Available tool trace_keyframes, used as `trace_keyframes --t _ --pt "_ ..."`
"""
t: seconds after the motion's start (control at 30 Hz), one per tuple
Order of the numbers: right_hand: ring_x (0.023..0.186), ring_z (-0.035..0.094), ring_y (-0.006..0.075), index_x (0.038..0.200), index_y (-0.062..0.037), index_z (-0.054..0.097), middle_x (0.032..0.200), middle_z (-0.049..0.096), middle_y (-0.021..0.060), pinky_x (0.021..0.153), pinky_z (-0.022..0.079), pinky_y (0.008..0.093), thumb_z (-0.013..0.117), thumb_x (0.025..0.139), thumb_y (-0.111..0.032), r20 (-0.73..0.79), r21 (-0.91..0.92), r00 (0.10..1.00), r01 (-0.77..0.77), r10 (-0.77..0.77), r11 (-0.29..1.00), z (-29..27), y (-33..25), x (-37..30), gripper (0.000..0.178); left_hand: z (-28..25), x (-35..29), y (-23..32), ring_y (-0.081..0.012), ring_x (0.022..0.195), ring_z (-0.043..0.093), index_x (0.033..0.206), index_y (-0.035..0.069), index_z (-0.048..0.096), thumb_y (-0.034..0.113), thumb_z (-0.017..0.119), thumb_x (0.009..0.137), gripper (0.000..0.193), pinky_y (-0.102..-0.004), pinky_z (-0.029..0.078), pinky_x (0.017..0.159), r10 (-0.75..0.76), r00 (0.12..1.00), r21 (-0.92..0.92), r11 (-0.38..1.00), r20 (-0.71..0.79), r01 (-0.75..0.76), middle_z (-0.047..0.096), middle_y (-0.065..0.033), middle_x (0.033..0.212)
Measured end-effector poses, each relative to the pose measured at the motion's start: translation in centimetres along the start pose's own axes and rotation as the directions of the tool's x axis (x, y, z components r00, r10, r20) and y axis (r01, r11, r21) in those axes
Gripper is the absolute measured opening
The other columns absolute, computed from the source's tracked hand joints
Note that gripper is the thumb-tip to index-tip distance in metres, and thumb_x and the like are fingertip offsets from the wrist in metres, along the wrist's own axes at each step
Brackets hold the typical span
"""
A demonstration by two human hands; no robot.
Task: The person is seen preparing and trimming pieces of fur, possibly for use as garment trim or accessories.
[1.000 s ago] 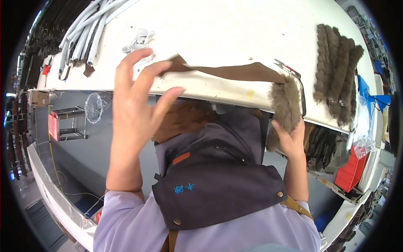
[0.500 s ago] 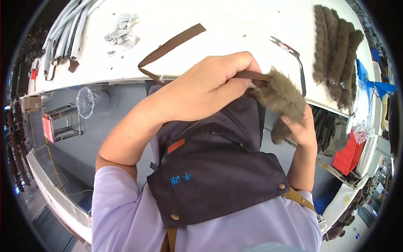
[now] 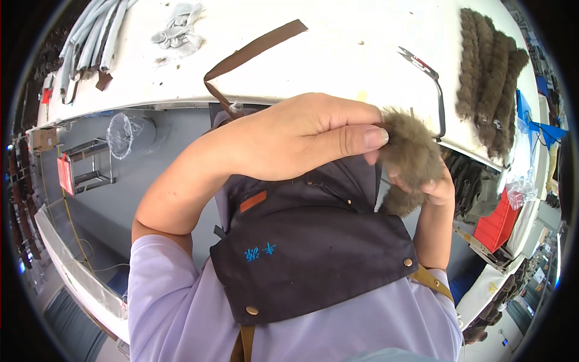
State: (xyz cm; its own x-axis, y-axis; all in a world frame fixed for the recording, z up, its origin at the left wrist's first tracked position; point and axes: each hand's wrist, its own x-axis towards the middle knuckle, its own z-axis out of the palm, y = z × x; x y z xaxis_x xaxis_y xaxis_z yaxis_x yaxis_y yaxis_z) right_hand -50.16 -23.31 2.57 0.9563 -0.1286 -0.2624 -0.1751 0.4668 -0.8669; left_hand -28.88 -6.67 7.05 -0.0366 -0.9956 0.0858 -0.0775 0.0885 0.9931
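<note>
While L hand pinches fur piece | R hand grip cups it underneath.

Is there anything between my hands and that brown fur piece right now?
Nothing visible: the left hand and right hand both grip the brown fur piece directly, over the white table edge.

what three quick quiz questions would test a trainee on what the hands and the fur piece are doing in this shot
1. True or false: both hands grip the same brown fur piece.
2. Which hand's thumb presses on top of the fur? A) left hand B) right hand
3. Fill in: the brown strap lies on the white ___ and runs over its near edge.

Key: 1 true; 2 A; 3 table. The snips and the row of fur strips lie untouched on the table.
</note>
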Motion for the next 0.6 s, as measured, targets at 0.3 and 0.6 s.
trace_keyframes --t 0.3,0.6 --pt "0.096 0.054 0.0248 0.122 0.0087 0.035 0.104 0.054 0.0187 0.082 0.042 0.0317 0.069 0.066 -0.037 0.119 -0.041 0.983 -0.133 0.137 0.990 0.8 -0.1 0.6 0.080 1.1 -0.1 0.2 -0.0060 0.064 0.046 0.082 0.002 0.047 0.022 0.043 0.091 0.022 -0.0208 0.037 0.056 -0.156 0.985 -0.412 0.904 -0.068 0.115 0.047 0.0008 0.071" --pt "0.066 0.052 0.0127 0.106 0.0039 0.050 0.078 0.057 0.0097 0.058 0.043 0.0238 0.051 0.078 -0.056 0.157 0.030 0.970 -0.190 0.183 0.981 0.6 3.1 1.7 0.066 2.1 -1.2 -0.6 -0.0062 0.054 0.036 0.071 0.006 0.057 0.033 0.044 0.092 0.037 -0.0204 0.034 0.052 -0.290 0.951 -0.485 0.819 0.109 0.305 0.043 0.0020 0.058"
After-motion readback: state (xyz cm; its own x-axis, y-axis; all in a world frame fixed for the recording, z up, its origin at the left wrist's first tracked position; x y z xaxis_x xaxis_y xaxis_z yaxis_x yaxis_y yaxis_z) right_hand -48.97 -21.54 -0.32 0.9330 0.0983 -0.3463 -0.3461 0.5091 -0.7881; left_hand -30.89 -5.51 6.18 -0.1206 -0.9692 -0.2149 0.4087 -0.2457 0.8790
